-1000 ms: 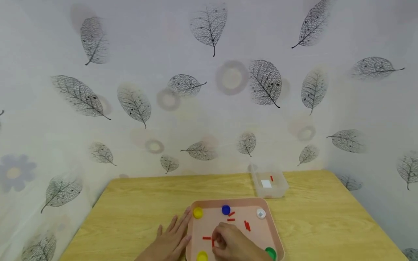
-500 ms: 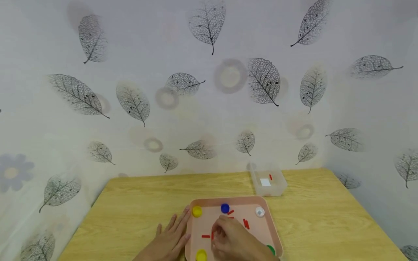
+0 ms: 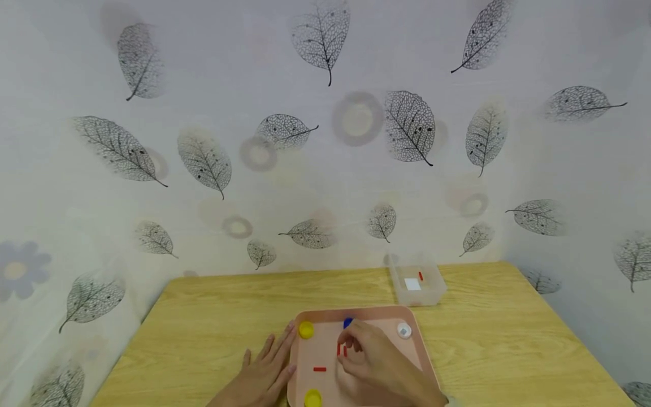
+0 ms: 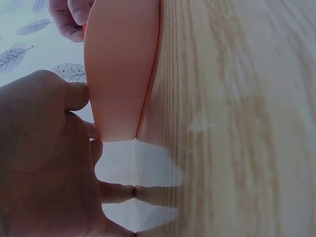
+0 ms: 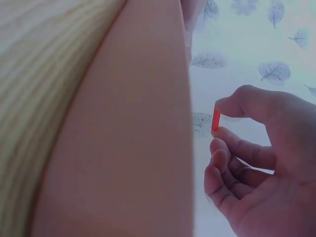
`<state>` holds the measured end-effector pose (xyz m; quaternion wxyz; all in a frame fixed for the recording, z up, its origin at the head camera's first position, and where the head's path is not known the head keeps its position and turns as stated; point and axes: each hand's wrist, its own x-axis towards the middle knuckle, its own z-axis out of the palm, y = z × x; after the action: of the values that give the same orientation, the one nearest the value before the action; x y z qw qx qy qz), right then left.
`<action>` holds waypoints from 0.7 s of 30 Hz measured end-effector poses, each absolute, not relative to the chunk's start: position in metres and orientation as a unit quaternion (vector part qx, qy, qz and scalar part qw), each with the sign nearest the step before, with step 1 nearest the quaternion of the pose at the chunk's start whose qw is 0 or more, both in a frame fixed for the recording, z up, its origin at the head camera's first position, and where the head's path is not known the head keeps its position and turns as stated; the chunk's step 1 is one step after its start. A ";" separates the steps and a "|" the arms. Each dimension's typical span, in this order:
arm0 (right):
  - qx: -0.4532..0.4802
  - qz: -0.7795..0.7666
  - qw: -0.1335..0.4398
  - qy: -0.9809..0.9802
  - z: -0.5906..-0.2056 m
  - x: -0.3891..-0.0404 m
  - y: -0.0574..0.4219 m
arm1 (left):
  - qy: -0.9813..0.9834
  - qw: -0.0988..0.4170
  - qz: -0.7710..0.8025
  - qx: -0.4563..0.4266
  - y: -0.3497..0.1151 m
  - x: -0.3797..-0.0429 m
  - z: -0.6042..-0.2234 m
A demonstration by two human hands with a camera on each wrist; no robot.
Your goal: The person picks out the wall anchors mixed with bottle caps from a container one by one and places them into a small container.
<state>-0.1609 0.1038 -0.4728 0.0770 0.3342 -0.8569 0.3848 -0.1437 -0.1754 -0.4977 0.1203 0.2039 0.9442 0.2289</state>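
Note:
My right hand [image 3: 373,353] is over the pink tray [image 3: 320,350]. Its thumb and index finger pinch a small red stick [image 5: 216,119] by its ends. In the head view, a second short red piece [image 3: 345,351] shows inside the curve of those fingers. At the tray's left side, my left hand [image 3: 264,370] has its fingers spread, with fingers and thumb against the tray's outer wall [image 4: 121,74]. Another red stick [image 3: 320,369] lies flat on the tray floor between the hands. The right hand and forearm hide much of the tray's right half.
Round yellow caps sit in the tray's back left [image 3: 306,330] and front left corners. A blue cap [image 3: 348,323] is at the back, partly covered by the hand, and a white cap [image 3: 404,330] at the back right. Behind stands a clear plastic box [image 3: 429,297] holding a red piece.
My right hand has moved up and away across the tray, carrying the pinched red stick toward the blue cap. It now covers the green cap and several red sticks. The left hand stays put.

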 end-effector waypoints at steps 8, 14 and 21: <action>0.319 0.409 0.092 -0.850 -0.463 -0.166 0.115 | 0.945 0.128 0.229 0.195 -0.174 -0.143 -0.498; 0.318 0.394 0.139 -0.851 -0.453 -0.170 0.127 | 0.945 0.125 0.230 0.197 -0.174 -0.143 -0.498; 0.313 0.400 0.180 -0.842 -0.446 -0.181 0.142 | 0.944 0.137 0.227 0.196 -0.175 -0.147 -0.497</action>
<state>-0.1808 0.1422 -0.4460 0.1799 0.3126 -0.8423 0.4004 -0.1465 -0.1747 -0.4975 0.1367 0.1959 0.9441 0.2270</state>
